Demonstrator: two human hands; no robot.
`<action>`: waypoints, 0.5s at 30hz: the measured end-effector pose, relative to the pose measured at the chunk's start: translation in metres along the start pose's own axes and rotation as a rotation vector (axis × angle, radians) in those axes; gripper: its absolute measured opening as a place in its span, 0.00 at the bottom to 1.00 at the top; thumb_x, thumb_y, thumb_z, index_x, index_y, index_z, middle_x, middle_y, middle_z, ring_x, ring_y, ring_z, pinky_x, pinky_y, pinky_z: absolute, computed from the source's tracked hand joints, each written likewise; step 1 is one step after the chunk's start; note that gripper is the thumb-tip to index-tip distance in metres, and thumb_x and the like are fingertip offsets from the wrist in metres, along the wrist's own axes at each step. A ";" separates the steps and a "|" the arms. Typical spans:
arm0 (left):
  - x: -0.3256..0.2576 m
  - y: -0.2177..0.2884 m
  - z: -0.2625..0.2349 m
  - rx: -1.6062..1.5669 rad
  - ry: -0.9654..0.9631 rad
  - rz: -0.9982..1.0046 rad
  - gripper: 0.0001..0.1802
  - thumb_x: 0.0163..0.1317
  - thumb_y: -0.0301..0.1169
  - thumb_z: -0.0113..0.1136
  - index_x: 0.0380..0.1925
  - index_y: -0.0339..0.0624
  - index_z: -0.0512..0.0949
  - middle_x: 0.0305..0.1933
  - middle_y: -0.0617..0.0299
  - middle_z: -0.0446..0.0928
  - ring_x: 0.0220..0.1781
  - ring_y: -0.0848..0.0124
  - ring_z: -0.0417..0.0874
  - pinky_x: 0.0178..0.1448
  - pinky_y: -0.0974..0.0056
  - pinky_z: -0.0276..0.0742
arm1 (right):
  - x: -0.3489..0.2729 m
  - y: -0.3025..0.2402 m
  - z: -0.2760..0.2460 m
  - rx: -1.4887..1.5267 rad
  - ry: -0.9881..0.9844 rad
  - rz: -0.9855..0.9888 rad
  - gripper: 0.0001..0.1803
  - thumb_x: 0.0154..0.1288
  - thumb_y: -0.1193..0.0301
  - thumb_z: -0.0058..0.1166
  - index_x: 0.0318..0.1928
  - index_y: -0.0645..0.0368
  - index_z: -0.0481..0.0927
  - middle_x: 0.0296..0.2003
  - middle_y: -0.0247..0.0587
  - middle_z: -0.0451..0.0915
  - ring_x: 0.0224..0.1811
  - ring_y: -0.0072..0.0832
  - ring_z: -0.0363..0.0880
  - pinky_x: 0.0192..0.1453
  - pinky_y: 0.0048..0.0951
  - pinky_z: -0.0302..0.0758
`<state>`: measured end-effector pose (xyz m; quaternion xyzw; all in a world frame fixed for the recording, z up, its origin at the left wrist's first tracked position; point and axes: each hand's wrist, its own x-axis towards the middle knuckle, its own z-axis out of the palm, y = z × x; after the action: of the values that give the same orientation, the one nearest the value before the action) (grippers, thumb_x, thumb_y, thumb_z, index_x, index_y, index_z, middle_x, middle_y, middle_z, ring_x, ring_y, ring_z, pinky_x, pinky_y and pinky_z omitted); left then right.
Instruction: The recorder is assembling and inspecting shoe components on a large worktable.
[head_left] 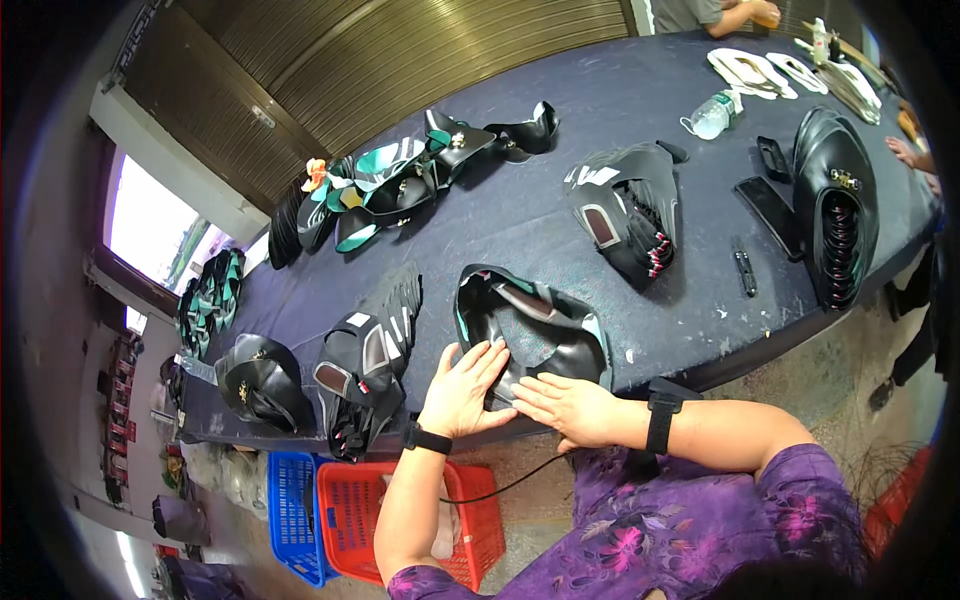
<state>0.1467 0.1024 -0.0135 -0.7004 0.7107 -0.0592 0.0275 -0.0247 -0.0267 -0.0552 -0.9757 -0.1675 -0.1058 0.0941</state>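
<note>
Both hands, left hand and right hand, lie flat, grip released, pressing the glossy black curved leather shoe-upper stack on the dark blue worktop.

Dark-clothed table, brown slatted wall, perhaps a bright window.

Stack of black shoe uppers, glossy leather-like pieces nested one over another into a curved, fanned pile. Teal-green lining shows along the 9 o'clock edge and at the 3 o'clock end; a greyish strap panel crosses the top near 12 o'clock. Pile lies flat on the dark blue worktop at its near edge, around 6 o'clock in view. Left hand lies palm-down, fingers spread, on the pile's 7 o'clock part; right hand lies flat on its 6 o'clock rim.
</note>
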 end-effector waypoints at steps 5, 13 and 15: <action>-0.001 0.001 -0.002 0.039 -0.015 -0.062 0.46 0.43 0.64 0.48 0.57 0.42 0.62 0.63 0.54 0.57 0.64 0.64 0.58 0.65 0.49 0.44 | -0.018 -0.007 0.006 -0.177 0.035 -0.011 0.35 0.52 0.62 0.48 0.60 0.64 0.57 0.61 0.48 0.55 0.64 0.36 0.53 0.67 0.33 0.48; 0.026 0.077 -0.010 -0.114 0.078 0.051 0.43 0.38 0.41 0.61 0.56 0.36 0.59 0.62 0.48 0.56 0.65 0.59 0.56 0.65 0.50 0.46 | -0.066 -0.012 -0.006 0.115 -0.014 -0.008 0.31 0.53 0.69 0.47 0.58 0.63 0.59 0.59 0.51 0.58 0.62 0.38 0.57 0.65 0.34 0.54; 0.035 0.097 0.013 -0.025 0.150 0.017 0.40 0.40 0.36 0.58 0.57 0.33 0.58 0.62 0.47 0.55 0.65 0.58 0.56 0.66 0.51 0.47 | -0.072 -0.009 -0.024 0.401 -0.035 -0.008 0.33 0.46 0.69 0.57 0.56 0.61 0.63 0.54 0.50 0.66 0.57 0.39 0.64 0.61 0.33 0.61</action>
<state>0.0513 0.0677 -0.0370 -0.6884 0.7173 -0.1024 -0.0344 -0.0986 -0.0455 -0.0481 -0.9383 -0.1909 -0.0540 0.2832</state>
